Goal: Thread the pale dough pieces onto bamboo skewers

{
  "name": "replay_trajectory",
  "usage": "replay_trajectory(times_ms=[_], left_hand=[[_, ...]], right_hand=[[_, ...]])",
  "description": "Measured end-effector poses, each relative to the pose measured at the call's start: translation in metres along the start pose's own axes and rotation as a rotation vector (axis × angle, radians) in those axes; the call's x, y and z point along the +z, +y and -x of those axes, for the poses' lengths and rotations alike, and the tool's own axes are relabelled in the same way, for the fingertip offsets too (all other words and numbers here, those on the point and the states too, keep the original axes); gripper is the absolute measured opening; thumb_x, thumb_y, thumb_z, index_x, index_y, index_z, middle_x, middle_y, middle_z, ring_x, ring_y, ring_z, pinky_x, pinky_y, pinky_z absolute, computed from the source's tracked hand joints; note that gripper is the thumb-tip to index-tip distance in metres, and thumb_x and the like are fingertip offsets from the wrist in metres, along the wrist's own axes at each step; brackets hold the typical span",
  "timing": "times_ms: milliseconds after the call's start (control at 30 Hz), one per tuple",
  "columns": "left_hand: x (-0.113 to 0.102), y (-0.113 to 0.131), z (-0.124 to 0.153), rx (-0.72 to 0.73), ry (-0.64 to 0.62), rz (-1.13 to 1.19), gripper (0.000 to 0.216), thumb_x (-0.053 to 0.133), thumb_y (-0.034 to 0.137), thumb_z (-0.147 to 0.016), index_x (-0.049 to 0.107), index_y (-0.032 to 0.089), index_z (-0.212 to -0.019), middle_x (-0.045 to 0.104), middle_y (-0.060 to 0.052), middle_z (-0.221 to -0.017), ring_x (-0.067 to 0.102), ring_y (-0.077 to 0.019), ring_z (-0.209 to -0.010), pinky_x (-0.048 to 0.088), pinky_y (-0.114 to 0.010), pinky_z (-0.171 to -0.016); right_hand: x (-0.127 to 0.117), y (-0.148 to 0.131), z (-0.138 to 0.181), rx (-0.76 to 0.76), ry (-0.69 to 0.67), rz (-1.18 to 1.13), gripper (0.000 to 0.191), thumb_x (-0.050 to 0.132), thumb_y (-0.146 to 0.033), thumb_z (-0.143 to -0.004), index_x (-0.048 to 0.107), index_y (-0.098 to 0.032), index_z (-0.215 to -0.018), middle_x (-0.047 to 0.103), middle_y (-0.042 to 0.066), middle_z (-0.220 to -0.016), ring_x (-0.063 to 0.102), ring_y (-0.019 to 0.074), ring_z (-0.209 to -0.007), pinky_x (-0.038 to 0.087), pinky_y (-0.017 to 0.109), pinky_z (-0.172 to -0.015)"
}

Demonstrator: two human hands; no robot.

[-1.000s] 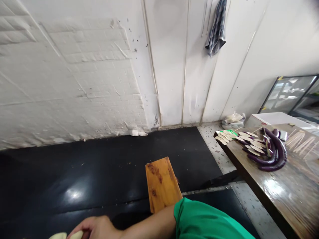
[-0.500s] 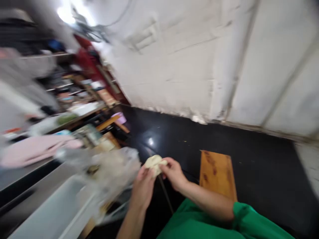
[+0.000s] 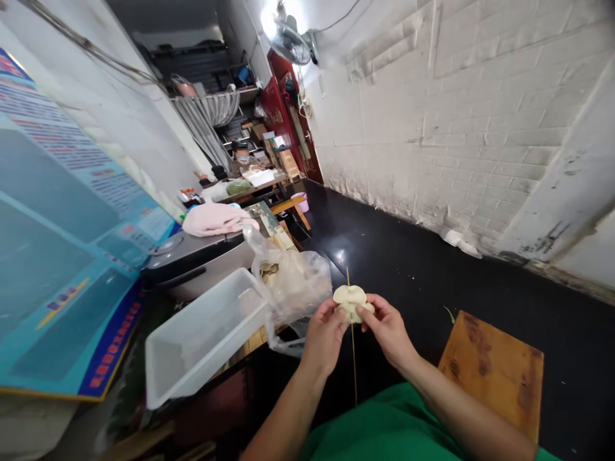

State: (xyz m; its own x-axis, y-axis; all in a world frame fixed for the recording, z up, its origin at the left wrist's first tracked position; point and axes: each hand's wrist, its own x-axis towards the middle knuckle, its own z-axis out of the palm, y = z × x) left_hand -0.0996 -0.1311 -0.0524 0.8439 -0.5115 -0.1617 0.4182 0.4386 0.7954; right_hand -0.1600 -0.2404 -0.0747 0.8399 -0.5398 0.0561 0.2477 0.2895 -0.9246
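Both of my hands hold a pale cream, soft-looking piece [image 3: 350, 296] with rounded lobes, like shaped dough; I cannot make out its exact kind. My left hand [image 3: 327, 330] pinches its left edge between thumb and fingers. On the opposite edge, my right hand [image 3: 388, 326] grips with the thumb pressed on the front. A thin yellowish stick [image 3: 354, 371] shows above and below the piece, roughly upright. Whether it runs through the piece or behind it, I cannot tell. Left of my hands lies a clear plastic bag [image 3: 300, 282] with brownish contents.
An open white plastic bin [image 3: 202, 339] stands at left, near a pink cloth [image 3: 216, 219] on a grey appliance. A wooden stool top [image 3: 497, 368] is at lower right on the dark floor [image 3: 384, 256]. Farther back, a person [image 3: 241, 157] is beside a cluttered table; a fan [image 3: 291, 43] hangs above.
My view has turned left, so the room has slid rightward and the blue poster has come in. The picture is sharper. Both hands still hold the cream piece, with the fingers slightly shifted.
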Motion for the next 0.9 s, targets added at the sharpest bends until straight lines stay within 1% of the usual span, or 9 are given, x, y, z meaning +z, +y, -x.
replay_trajectory(times_ms=[133,300,433,567,633,700,767,833,900], left_hand=[[-0.006,0.002,0.001,0.006,-0.007,0.011,0.029,0.082,0.018,-0.062,0.070,0.015,-0.089,0.070,-0.004,-0.093,0.064,-0.0121,-0.089,0.051,-0.024,-0.083],[-0.012,0.004,0.003,0.023,-0.006,0.019,0.029,0.081,0.020,-0.063,0.070,0.013,-0.089,0.070,-0.006,-0.097,0.063,-0.0146,-0.093,0.049,-0.028,-0.089],[-0.016,0.008,0.005,0.047,0.000,-0.011,0.034,0.082,0.021,-0.063,0.069,0.013,-0.093,0.070,-0.006,-0.098,0.063,-0.0152,-0.092,0.048,-0.029,-0.088],[-0.019,0.011,0.005,0.008,0.034,0.000,0.037,0.082,0.020,-0.059,0.068,0.014,-0.093,0.069,-0.006,-0.096,0.062,-0.0159,-0.089,0.047,-0.030,-0.085],[-0.020,0.012,0.006,-0.008,0.053,0.007,0.037,0.081,0.018,-0.057,0.068,0.014,-0.092,0.069,-0.005,-0.095,0.062,-0.0158,-0.089,0.047,-0.030,-0.084],[-0.020,0.014,0.006,-0.007,0.080,0.012,0.035,0.080,0.016,-0.056,0.069,0.014,-0.089,0.069,-0.005,-0.094,0.062,-0.0155,-0.088,0.046,-0.029,-0.085],[-0.021,0.015,0.006,0.003,0.091,0.009,0.031,0.078,0.015,-0.056,0.069,0.014,-0.086,0.069,-0.005,-0.092,0.062,-0.0158,-0.088,0.046,-0.029,-0.086],[-0.022,0.016,0.006,0.011,0.073,0.003,0.028,0.076,0.016,-0.058,0.069,0.015,-0.085,0.069,-0.005,-0.091,0.062,-0.0170,-0.088,0.046,-0.030,-0.087],[-0.023,0.017,0.007,0.009,0.050,-0.003,0.024,0.073,0.017,-0.060,0.069,0.015,-0.084,0.069,-0.005,-0.088,0.062,-0.0184,-0.088,0.047,-0.031,-0.086]], right_hand=[[0.004,0.005,0.000,-0.016,0.011,0.058,0.032,0.075,-0.043,-0.072,0.067,-0.016,-0.087,0.061,0.000,-0.076,0.048,0.0079,-0.057,0.042,0.021,-0.052],[0.008,0.017,-0.001,-0.041,-0.001,0.118,0.032,0.069,-0.045,-0.079,0.066,-0.017,-0.093,0.060,-0.001,-0.075,0.047,0.0070,-0.055,0.040,0.022,-0.053],[0.015,0.019,0.000,-0.044,-0.036,0.119,0.032,0.071,-0.045,-0.078,0.067,-0.018,-0.094,0.060,0.000,-0.079,0.047,0.0084,-0.058,0.041,0.022,-0.054],[0.020,0.019,0.001,-0.029,-0.054,0.127,0.033,0.069,-0.046,-0.079,0.067,-0.018,-0.095,0.061,0.002,-0.082,0.049,0.0116,-0.064,0.043,0.024,-0.056],[0.020,0.019,0.001,-0.070,-0.069,0.174,0.031,0.068,-0.045,-0.080,0.067,-0.019,-0.097,0.061,0.003,-0.085,0.051,0.0135,-0.070,0.045,0.025,-0.061],[0.019,0.019,0.001,-0.149,-0.084,0.237,0.027,0.067,-0.042,-0.082,0.067,-0.019,-0.096,0.060,0.004,-0.090,0.054,0.0157,-0.078,0.046,0.027,-0.067],[0.018,0.019,0.001,-0.214,-0.094,0.287,0.024,0.066,-0.041,-0.083,0.067,-0.020,-0.094,0.059,0.005,-0.093,0.055,0.0168,-0.083,0.046,0.027,-0.070],[0.016,0.020,0.001,-0.223,-0.096,0.295,0.023,0.066,-0.040,-0.083,0.066,-0.020,-0.094,0.058,0.004,-0.092,0.055,0.0162,-0.081,0.045,0.027,-0.069],[0.014,0.022,0.001,-0.178,-0.093,0.267,0.024,0.066,-0.041,-0.083,0.066,-0.020,-0.095,0.059,0.004,-0.091,0.053,0.0144,-0.075,0.045,0.027,-0.067]])
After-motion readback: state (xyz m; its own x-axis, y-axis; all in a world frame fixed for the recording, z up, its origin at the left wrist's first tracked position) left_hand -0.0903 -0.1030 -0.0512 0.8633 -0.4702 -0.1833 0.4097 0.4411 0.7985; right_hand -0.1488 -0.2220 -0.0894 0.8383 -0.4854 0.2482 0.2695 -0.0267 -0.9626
